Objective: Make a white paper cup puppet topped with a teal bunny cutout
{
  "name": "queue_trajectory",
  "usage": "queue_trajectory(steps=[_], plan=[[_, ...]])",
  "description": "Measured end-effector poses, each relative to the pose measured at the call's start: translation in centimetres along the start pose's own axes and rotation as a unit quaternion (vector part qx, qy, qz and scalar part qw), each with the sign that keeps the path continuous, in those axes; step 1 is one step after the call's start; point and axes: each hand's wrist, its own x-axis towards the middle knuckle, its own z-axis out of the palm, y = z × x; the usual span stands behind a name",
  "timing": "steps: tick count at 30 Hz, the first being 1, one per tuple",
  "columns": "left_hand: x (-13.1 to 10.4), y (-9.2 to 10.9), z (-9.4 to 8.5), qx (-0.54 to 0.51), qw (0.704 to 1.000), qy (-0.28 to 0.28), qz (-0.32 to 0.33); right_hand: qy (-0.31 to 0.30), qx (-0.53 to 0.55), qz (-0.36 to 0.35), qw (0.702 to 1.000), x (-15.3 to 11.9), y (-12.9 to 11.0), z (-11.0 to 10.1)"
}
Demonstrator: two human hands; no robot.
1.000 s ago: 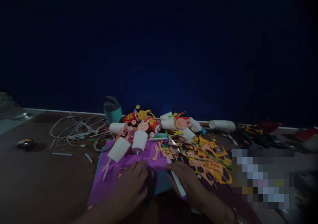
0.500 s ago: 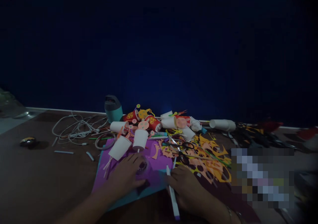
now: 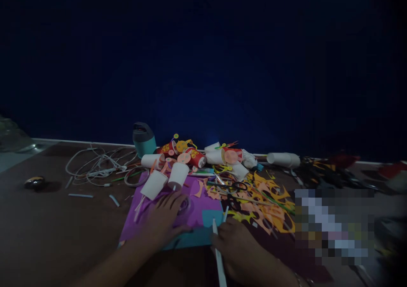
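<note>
One dark wall backs the table; left grip spread, right grip pinching a marker.

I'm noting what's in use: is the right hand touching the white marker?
Touching. The head view shows the right hand closed around the white marker, which sticks out beyond the fingers at both ends.

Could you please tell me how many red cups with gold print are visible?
2: one red cup lies just right of the teal container, another red cup right of that. Farther right, a red item behind a pink disc may be a third; others may be hidden.
</note>
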Motion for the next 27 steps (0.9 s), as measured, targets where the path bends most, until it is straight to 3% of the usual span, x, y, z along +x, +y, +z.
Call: queue_trajectory(steps=[6,12,16,19,21,23,24,25,27], plan=[[0.6,-0.5,0.2,-0.003,0.999,0.038,-0.001,0.012,0.005,-0.016,1.0,-0.2,0.1,0.1],[0.7,-0.7,0.7,-0.046,0.996,0.07,-0.029,0.098,0.111,0.058,0.987,0.2,2.4,0.3],[0.3,0.3,0.4,-0.102,0.994,0.045,-0.012,0.136,0.136,0.141,0.971,0.4,4.3,0.3],[-0.3,1.2,0.1,-0.175,0.984,-0.006,0.03,0.172,0.244,0.185,0.936,0.4,4.1,0.0],[-0.6,1.6,0.2,-0.226,0.973,-0.028,0.042,0.179,0.411,0.163,0.879,0.4,3.2,-0.3],[-0.7,1.7,0.5,-0.259,0.965,-0.03,0.034,0.134,0.562,0.098,0.81,0.4,2.2,-0.7],[-0.6,1.6,0.7,-0.271,0.962,-0.027,0.025,0.108,0.6,0.068,0.79,0.5,1.9,-0.8],[-0.6,1.5,0.9,-0.28,0.96,-0.023,0.017,0.096,0.611,0.047,0.784,0.5,1.7,-0.8],[-0.4,1.3,1.1,-0.297,0.955,-0.016,0.004,0.141,0.567,0.058,0.81,0.6,2.0,-0.6]])
